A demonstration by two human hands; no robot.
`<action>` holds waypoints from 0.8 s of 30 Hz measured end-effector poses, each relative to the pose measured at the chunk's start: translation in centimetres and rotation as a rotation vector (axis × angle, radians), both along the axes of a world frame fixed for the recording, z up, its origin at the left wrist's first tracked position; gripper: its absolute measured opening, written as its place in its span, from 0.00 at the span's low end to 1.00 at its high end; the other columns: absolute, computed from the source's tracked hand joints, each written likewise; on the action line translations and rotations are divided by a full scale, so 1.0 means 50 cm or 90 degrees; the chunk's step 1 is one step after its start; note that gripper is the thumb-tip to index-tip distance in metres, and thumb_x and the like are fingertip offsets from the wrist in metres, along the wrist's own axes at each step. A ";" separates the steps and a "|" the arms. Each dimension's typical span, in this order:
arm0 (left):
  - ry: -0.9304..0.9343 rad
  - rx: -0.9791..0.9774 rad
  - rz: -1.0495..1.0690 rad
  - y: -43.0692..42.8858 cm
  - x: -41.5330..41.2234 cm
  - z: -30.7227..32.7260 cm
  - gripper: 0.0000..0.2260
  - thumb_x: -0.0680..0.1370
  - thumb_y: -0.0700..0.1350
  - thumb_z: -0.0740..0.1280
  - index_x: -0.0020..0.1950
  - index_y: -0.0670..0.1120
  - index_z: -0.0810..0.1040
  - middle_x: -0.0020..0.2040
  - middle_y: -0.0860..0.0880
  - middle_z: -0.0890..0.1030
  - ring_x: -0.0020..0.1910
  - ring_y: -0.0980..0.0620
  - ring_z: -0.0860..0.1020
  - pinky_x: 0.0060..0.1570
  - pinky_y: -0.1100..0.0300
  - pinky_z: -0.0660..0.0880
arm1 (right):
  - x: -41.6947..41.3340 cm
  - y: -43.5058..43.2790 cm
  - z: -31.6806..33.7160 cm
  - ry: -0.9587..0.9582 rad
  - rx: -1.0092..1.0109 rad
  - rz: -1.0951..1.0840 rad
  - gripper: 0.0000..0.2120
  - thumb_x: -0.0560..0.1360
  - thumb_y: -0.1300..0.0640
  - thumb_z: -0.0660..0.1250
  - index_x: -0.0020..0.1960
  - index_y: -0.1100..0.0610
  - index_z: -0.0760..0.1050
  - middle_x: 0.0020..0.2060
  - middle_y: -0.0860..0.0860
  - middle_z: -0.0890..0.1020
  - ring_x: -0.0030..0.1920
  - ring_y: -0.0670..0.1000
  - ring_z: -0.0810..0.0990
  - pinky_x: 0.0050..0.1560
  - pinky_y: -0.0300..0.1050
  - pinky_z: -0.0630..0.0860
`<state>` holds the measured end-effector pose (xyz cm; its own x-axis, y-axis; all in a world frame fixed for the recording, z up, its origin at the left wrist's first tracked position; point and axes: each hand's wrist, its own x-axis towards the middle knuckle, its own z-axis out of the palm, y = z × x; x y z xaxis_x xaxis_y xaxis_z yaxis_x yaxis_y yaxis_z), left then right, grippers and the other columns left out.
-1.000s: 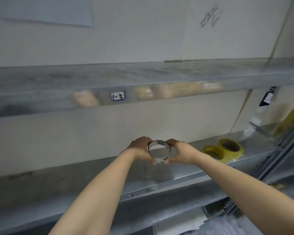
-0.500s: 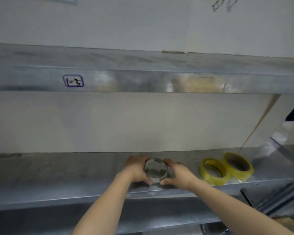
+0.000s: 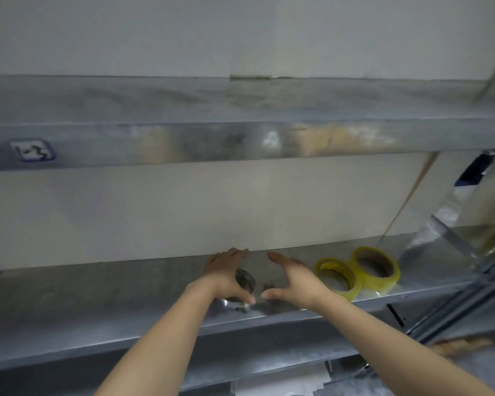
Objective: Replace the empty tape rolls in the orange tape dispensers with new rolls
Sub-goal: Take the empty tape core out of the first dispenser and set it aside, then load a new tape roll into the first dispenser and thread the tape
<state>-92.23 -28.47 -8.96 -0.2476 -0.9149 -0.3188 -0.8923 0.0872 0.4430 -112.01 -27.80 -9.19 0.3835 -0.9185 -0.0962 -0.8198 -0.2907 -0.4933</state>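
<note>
A small greyish, see-through tape roll lies on the metal shelf. It rests against the palm of my left hand, whose fingers stretch flat toward the wall with the thumb low in front of the roll. My right hand hovers just right of it, fingers spread, a gap between it and the roll. Two yellow tape rolls lie side by side further right on the same shelf. No orange dispenser is in view.
An upper metal shelf with a hand-written label runs across above my hands. A pale wall closes the back. Clear plastic wrapping and a slanted rack post stand at the right.
Both hands carried the greyish roll down onto the shelf. The fingers that were closed around it have spread, and the right hand has come off it.
</note>
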 end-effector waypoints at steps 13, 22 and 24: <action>-0.007 -0.040 -0.146 -0.061 -0.332 -0.009 0.54 0.54 0.66 0.79 0.74 0.50 0.61 0.74 0.48 0.66 0.73 0.46 0.65 0.72 0.49 0.62 | -0.327 0.061 0.019 -0.054 -0.015 -0.141 0.58 0.53 0.27 0.70 0.75 0.52 0.55 0.72 0.49 0.66 0.72 0.47 0.64 0.70 0.42 0.64; -0.040 -0.042 -0.098 -0.086 -0.349 -0.057 0.49 0.51 0.63 0.79 0.69 0.55 0.66 0.69 0.52 0.73 0.68 0.48 0.71 0.66 0.53 0.66 | -0.373 0.082 -0.054 -0.079 0.086 -0.163 0.49 0.58 0.32 0.71 0.72 0.48 0.59 0.68 0.47 0.71 0.69 0.46 0.68 0.66 0.41 0.68; -0.026 -0.052 -0.086 -0.083 -0.349 -0.068 0.46 0.52 0.61 0.80 0.67 0.56 0.67 0.68 0.53 0.74 0.67 0.49 0.72 0.65 0.53 0.67 | -0.363 0.062 -0.064 -0.070 0.100 -0.166 0.49 0.58 0.29 0.70 0.72 0.50 0.60 0.67 0.49 0.72 0.67 0.48 0.70 0.65 0.44 0.69</action>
